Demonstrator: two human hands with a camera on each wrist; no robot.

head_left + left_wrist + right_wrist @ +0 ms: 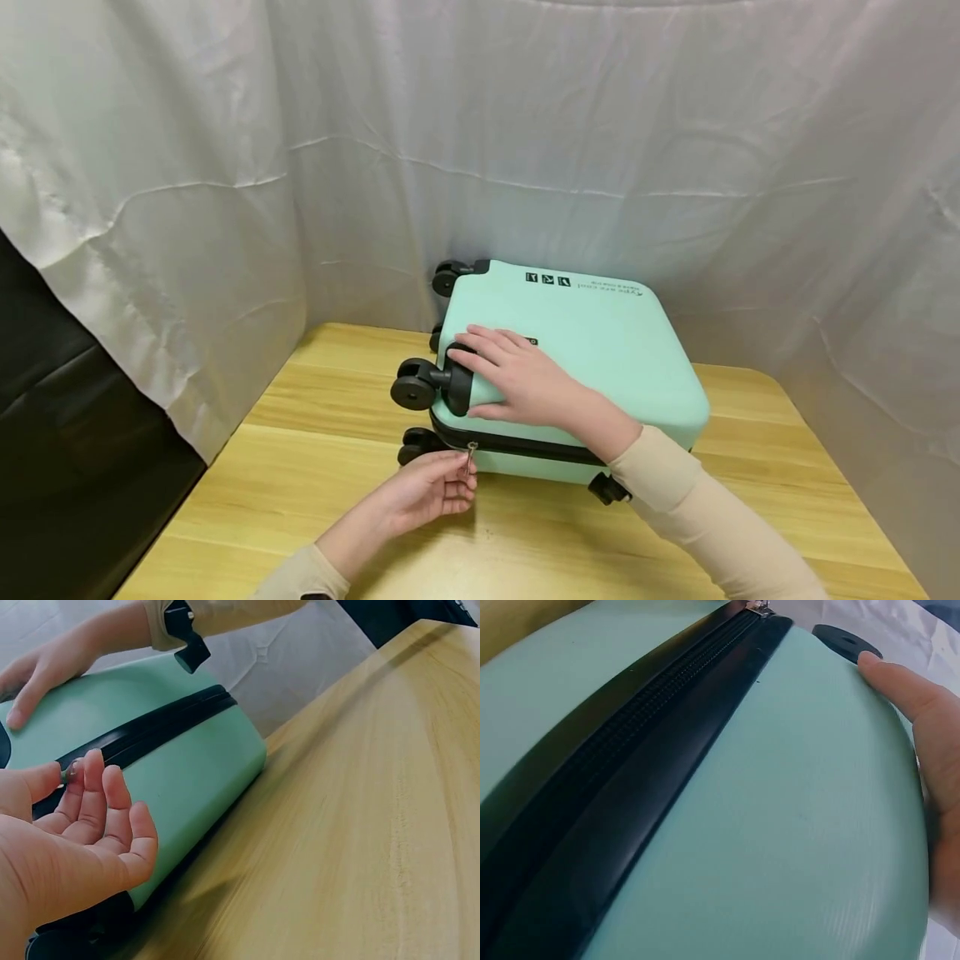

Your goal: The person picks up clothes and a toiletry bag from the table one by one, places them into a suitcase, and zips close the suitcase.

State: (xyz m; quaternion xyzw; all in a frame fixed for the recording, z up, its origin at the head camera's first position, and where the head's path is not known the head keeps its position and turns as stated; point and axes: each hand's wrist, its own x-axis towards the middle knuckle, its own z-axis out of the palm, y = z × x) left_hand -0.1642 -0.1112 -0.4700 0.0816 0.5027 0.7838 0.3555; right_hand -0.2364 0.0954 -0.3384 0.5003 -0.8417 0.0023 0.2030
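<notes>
A mint-green hard-shell suitcase (600, 333) lies flat on the wooden table. My left hand (423, 493) pinches the small metal zipper pull (471, 455) between thumb and forefinger, at the corner near the wheels; its other fingers are loosely bent, as the left wrist view shows. The right hand (528, 382) rests on top of the shell by that corner, fingers extended over the black corner guard (459, 392). In the right wrist view, the zipper's black band (652, 765) runs along the side to the metal slider (760, 607), with the right thumb (900, 682) on the shell.
Black wheels (414, 387) stick out from the suitcase's left end. Pale grey curtains (525, 150) hang behind and at both sides of the table (300, 467). A black device (609, 488) hangs at the right sleeve (697, 500). Black cloth (67, 433) is at far left.
</notes>
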